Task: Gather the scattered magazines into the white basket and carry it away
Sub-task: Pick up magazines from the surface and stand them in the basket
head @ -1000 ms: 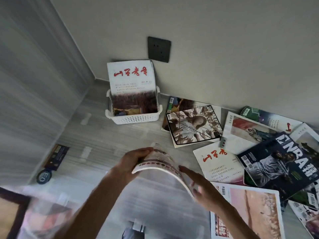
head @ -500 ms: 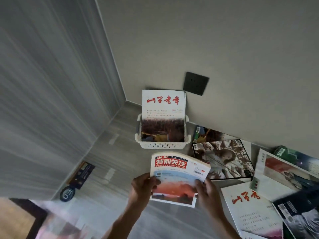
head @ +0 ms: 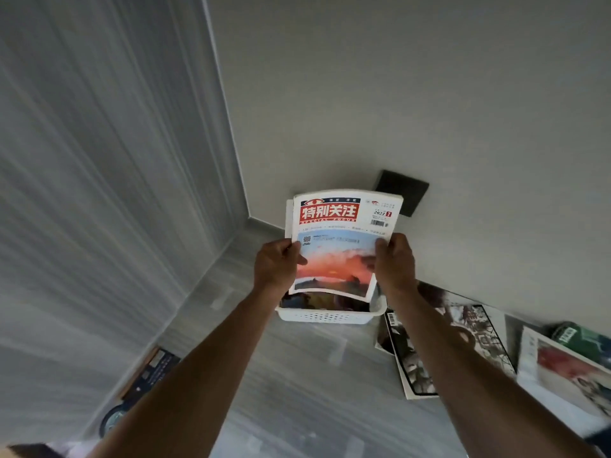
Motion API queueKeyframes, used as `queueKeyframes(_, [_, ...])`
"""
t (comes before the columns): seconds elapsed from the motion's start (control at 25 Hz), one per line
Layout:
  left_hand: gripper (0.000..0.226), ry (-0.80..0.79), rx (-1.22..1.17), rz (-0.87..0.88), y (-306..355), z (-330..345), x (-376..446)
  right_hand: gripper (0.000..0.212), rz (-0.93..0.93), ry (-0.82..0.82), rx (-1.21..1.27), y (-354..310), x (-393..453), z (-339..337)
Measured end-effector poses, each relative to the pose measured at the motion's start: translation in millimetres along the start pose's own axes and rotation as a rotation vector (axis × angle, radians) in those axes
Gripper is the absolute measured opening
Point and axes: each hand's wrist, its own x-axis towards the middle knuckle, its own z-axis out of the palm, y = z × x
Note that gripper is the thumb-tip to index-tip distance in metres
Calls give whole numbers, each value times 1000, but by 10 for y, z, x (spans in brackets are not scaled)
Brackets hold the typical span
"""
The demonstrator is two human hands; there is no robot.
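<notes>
I hold a magazine with a red title block and a sunset cover (head: 337,246) upright with both hands. My left hand (head: 276,264) grips its left edge and my right hand (head: 395,262) grips its right edge. The magazine's lower edge hangs just above the white basket (head: 327,315), which stands on the floor against the wall. Another magazine stands inside the basket, mostly hidden behind the one I hold. More magazines lie on the floor at the right: a black-bordered one (head: 443,345) and a white one with a red picture (head: 562,368).
A dark wall socket (head: 405,190) sits on the wall behind the basket. A striped wall panel runs along the left. A small dark card and a round object (head: 145,388) lie on the grey floor at lower left.
I have turned the magazine upright and carried it forward from the floor area to just over the basket. The view has swung towards the corner, so fewer floor magazines show.
</notes>
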Motion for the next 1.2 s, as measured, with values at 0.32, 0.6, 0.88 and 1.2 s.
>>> queueKeyframes(0.32, [20, -27, 21, 16, -710, 346, -761, 53, 130, -243, -768, 1349, -692, -731])
queueKeyframes(0.6, [26, -331, 71, 13, -945, 952, -1676, 41, -201, -318, -1433, 1928, -1147, -1020])
queueKeyframes(0.88, [11, -337, 345, -98, -889, 1240, -1900, 18, -295, -582, -1018, 1977, -2123, -1558])
queueKeyframes(1.2, [14, -280, 125, -504, -1304, 1454, -2052, 17, 42, -453, -555, 2186, -2543, -1741])
